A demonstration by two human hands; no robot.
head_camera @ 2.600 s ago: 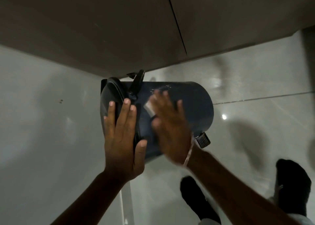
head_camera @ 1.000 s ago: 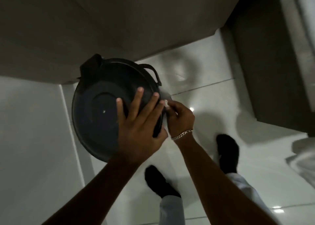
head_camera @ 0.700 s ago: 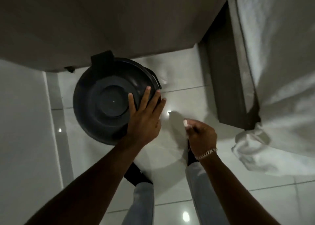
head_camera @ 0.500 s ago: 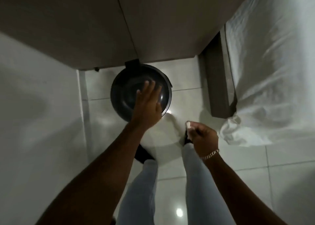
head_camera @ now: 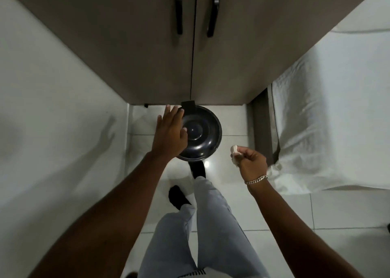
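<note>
A round dark pedal bin (head_camera: 202,130) stands upright on the white tiled floor against the cabinet, its lid closed. My left hand (head_camera: 171,132) hovers above the bin's left side with fingers straight and together; whether it touches the lid I cannot tell. My right hand (head_camera: 250,161), a chain bracelet on its wrist, is to the right of the bin and pinches a small crumpled white wipe (head_camera: 234,150) between thumb and fingers.
A grey two-door cabinet (head_camera: 147,45) with black handles rises behind the bin. A bed with a white sheet (head_camera: 329,119) fills the right side. A white wall (head_camera: 52,109) runs along the left. My legs and dark socks (head_camera: 197,170) stand on the tiles just before the bin.
The bin went from tilted and held up to standing on the floor. My view has risen away from it. My left hand slid to the lid's left; my right hand drew back with the wipe.
</note>
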